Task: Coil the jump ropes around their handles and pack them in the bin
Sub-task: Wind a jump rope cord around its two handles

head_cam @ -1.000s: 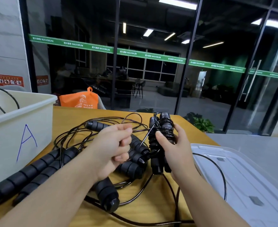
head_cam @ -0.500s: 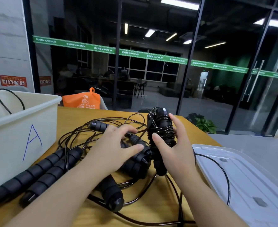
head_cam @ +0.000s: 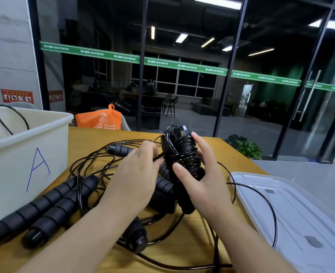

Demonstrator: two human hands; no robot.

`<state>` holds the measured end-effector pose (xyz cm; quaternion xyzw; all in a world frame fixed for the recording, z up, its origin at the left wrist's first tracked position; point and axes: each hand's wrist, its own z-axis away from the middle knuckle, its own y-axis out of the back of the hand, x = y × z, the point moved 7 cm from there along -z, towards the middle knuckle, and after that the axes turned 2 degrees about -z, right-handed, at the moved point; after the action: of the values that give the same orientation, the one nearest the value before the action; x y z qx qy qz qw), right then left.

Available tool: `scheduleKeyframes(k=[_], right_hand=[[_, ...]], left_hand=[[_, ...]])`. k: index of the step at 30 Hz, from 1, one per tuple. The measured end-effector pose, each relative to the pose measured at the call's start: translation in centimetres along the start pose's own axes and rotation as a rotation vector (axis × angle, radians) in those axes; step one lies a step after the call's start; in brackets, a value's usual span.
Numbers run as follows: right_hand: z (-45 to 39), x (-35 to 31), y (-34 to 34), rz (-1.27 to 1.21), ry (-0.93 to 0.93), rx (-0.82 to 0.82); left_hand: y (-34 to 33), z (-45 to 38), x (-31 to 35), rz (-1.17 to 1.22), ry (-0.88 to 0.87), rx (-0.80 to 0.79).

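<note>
— Both hands are on the same bundle. Her right hand [head_cam: 200, 174] grips the coiled jump rope [head_cam: 182, 156], thumb across the front of the wraps and fingers curled round the back, holding the paired handles upright just above the counter [head_cam: 182, 251]. Her left hand [head_cam: 137, 174] lies beside it with fingers fairly straight, fingertips reaching the left edge of the coil; whether they pinch a strand there cannot be told.

— So how far along is she?

— Only partway, by the look of it. That one rope is wound round its handles, with a cord running down from it toward the counter, so the end may still need tucking in. It has not gone into the bin [head_cam: 24, 142], which stands at the left edge of the counter with a blue letter A on its wall.

— Anything in the bin already?

— One loop of black cord [head_cam: 11, 119] pokes above its rim; what lies below is hidden.

— And what is left?

— Plenty. A tangle of loose ropes [head_cam: 95, 164] sprawls across the counter under her arms, a pair of foam handles [head_cam: 50, 205] lies just beside the bin, and more handles sit under and between her wrists. One cord trails over the clear lid [head_cam: 292, 211] on the right. All of those look uncoiled, so most of the winding and packing appears still ahead.
</note>
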<state>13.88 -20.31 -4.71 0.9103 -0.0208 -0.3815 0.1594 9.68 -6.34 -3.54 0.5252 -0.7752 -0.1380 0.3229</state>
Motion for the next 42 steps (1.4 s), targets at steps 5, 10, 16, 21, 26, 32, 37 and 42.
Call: scheduleKeyframes(k=[5,10,16,21,26,32,37,42], right_hand=[[0.0,0.2,-0.4,0.028,0.004,0.002],[0.0,0.7,-0.4,-0.007,-0.014,0.046],[0.1,0.9,-0.9,-0.052,-0.05,0.056],[0.3,0.3,-1.0,-0.051,-0.01,0.035],[0.1,0.3,-0.8,-0.052,-0.024,0.043],[-0.5,1.6,-0.1,0.008,-0.111,0.106],[-0.3,1.6,0.0,-0.112,-0.201,0.03],[-0.2,2.0,-0.8,-0.39,-0.317,-0.068]], left_hand=[[-0.2,0.1,0.2,0.055,-0.05,-0.045],[-0.2,0.2,0.2,0.132,-0.069,-0.008],[0.1,-0.4,-1.0,0.122,0.037,-0.049],[0.1,-0.5,-2.1,0.161,0.098,-0.039],[1.0,-0.7,-2.5,0.185,0.081,-0.008],[0.9,-0.8,-0.2,0.264,-0.193,-0.006],[1.0,-0.6,-2.2,0.234,-0.106,0.024],[0.1,-0.8,-4.3,0.104,0.029,0.044]])
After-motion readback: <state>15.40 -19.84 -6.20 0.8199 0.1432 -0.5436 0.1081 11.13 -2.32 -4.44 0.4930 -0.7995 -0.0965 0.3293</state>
